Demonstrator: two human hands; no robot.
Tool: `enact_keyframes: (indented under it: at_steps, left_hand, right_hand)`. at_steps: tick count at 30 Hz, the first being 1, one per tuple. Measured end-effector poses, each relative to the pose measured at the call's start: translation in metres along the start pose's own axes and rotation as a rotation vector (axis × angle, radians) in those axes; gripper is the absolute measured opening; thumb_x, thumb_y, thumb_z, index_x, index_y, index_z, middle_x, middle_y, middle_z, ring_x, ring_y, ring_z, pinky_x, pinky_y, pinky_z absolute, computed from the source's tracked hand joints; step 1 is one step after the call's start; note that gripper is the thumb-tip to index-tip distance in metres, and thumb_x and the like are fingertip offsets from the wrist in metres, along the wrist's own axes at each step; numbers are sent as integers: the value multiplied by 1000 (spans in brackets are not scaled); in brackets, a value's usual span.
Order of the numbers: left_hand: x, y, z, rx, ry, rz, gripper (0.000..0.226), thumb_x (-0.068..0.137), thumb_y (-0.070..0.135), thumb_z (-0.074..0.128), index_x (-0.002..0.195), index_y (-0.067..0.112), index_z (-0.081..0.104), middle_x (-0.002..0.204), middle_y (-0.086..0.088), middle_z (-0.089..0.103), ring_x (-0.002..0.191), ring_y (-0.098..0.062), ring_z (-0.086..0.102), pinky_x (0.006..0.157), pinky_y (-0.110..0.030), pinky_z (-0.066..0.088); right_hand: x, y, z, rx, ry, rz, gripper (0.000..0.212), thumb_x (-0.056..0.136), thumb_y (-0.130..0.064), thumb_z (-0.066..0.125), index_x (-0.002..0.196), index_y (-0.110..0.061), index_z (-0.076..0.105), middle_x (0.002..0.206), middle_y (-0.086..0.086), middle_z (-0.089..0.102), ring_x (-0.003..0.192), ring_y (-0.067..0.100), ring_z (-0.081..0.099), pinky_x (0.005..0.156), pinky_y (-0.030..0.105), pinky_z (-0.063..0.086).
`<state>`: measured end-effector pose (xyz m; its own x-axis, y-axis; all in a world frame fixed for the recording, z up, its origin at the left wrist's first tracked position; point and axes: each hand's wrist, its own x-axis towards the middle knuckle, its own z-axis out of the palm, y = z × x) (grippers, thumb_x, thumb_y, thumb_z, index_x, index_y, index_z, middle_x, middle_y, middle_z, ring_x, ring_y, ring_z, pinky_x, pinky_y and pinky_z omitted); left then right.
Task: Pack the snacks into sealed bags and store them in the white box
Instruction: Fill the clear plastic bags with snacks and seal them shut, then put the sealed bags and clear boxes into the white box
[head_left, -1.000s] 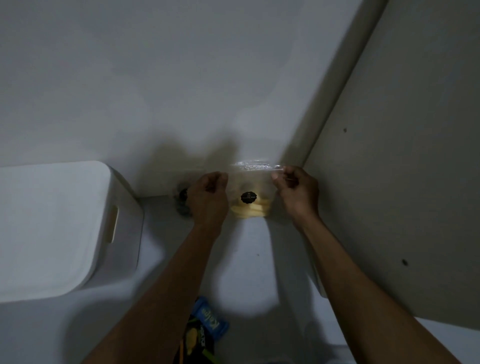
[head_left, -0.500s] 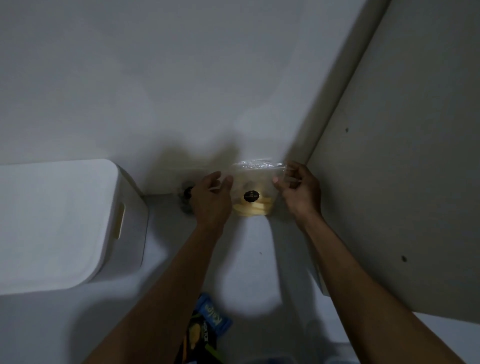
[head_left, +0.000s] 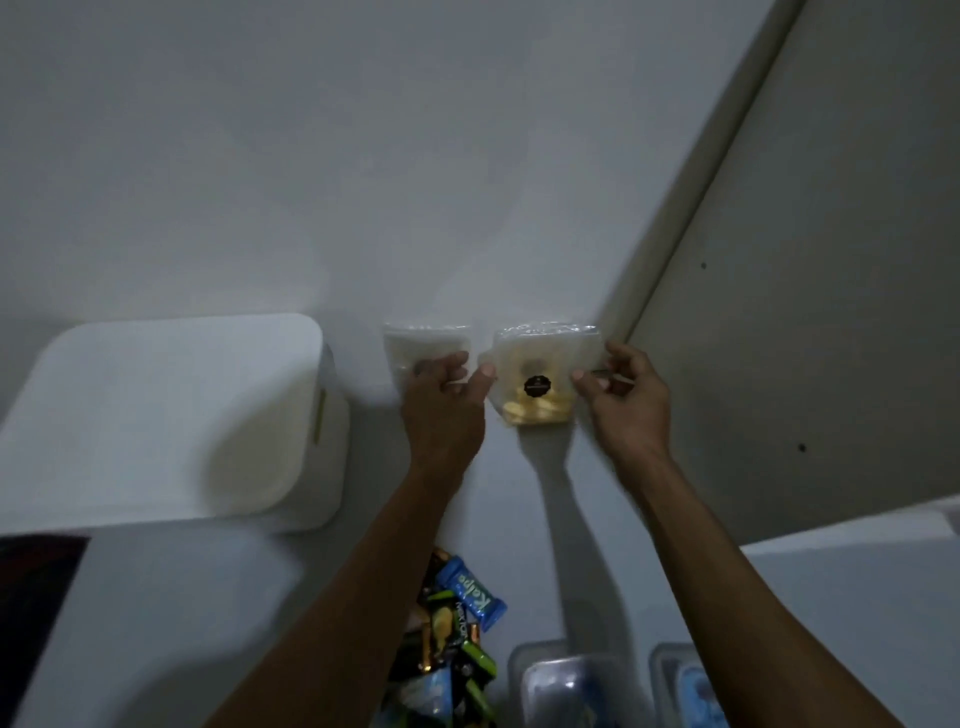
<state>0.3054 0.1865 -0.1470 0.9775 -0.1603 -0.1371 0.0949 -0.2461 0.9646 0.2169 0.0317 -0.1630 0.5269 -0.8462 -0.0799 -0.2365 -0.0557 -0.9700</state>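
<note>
Change: both hands sit higher than 0.5 s ago; a second clear bag, hidden then behind the left hand, now shows to its left, and snack packs + plastic tubs have come into view at the bottom edge.
Left hand (head_left: 441, 405): fingers fairly straight, spread over the lower edge of the second clear plastic bag (head_left: 427, 345); thumb tip touches the left edge of the clear zip bag w/ yellow snack pieces and a round black sticker (head_left: 537, 376). Grip: apart, not curled round anything.
Right hand (head_left: 621, 400): thumb + forefinger close together at the snack bag's right edge. Grip: cannot tell if it truly pinches the plastic (view is blurred, dim).
Snack bag: upright against the white wall (head_left: 363, 156), bottom at the back of the white counter (head_left: 519, 493), between the two hands.
White box (head_left: 171, 415): rounded plastic, lid on, slot handle in its right side; on the counter left of the hands, apart from both bags.
Loose snacks (head_left: 457, 623): blue + green wrapped packs piled near the bottom edge, btwn the forearms.
Clear plastic tubs (head_left: 561, 680): bottom edge, partly cut off.
</note>
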Motion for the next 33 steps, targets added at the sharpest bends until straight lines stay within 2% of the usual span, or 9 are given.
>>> enact_keyframes:
  at_steps: [3, 6, 9, 16, 18, 22, 25, 30, 33]
  left_hand:
    - [-26, 6, -44, 71, -33, 103, 34, 80, 42, 73, 106, 21, 72, 93, 4, 76, 86, -7, 71, 83, -35, 59]
    - [-57, 8, -100, 62, -78, 142, 26, 84, 33, 75, 107, 21, 72, 92, 8, 74, 86, -5, 70, 80, -25, 58]
    - [-89, 1, -163, 48, -86, 153, 22, 85, 28, 75, 105, 19, 72, 92, 6, 72, 86, -5, 68, 76, -19, 55]
    - [-132, -38, -300, 72, 15, 150, 21, 84, 24, 75, 103, 15, 74, 89, 5, 74, 83, -3, 68, 77, -20, 54]
    - [-131, -46, -329, 87, 66, 142, 21, 84, 25, 75, 103, 16, 74, 90, 5, 74, 84, -3, 68, 81, -24, 55]
    - [-109, -55, -368, 97, 168, 127, 19, 84, 25, 75, 101, 17, 72, 90, 1, 72, 84, -10, 67, 84, -31, 55]
    - [-75, -54, -381, 63, 220, 130, 21, 84, 18, 75, 104, 13, 70, 95, -11, 71, 83, -16, 64, 83, -30, 52]
    - [-3, -53, -394, 208, 345, 242, 36, 81, 18, 78, 113, 6, 69, 113, -13, 65, 99, -21, 63, 88, -23, 43]
    - [46, -64, -402, 317, 336, 234, 43, 80, 20, 79, 119, 5, 67, 121, -17, 61, 112, -28, 59, 98, -27, 41]
  right_hand:
    - [-49, -23, 6, 44, -37, -6, 42, 84, -18, 77, 123, -19, 63, 110, 2, 65, 87, 8, 63, 79, 28, 56]
    - [-106, -39, 17, 49, -76, -11, 32, 86, -22, 75, 116, -24, 66, 104, -6, 67, 92, 10, 65, 85, 45, 58]
    - [-167, -49, 35, 15, -134, -12, 27, 87, -30, 72, 113, -29, 67, 102, -9, 67, 95, 13, 65, 86, 48, 58]
    - [-288, -54, 88, -90, -272, -50, 27, 88, -33, 71, 114, -26, 68, 99, -8, 68, 91, 12, 66, 84, 50, 58]
    - [-307, -56, 102, -129, -301, -59, 28, 89, -32, 71, 116, -25, 68, 97, -8, 68, 90, 10, 66, 85, 48, 58]
    - [-318, -68, 131, -177, -300, -90, 31, 90, -31, 69, 120, -22, 65, 97, -10, 65, 86, 1, 62, 77, 26, 51]
    - [-305, -78, 155, -164, -255, -114, 34, 91, -31, 69, 123, -22, 63, 105, -6, 65, 90, 4, 62, 74, 20, 45]
    - [-261, -81, 201, -165, -176, -146, 48, 90, -34, 68, 134, -21, 55, 133, 0, 58, 115, 15, 55, 93, 28, 44]
    - [-234, -74, 227, -191, -177, -113, 56, 90, -34, 68, 141, -21, 49, 149, 5, 46, 137, 22, 42, 112, 44, 38]
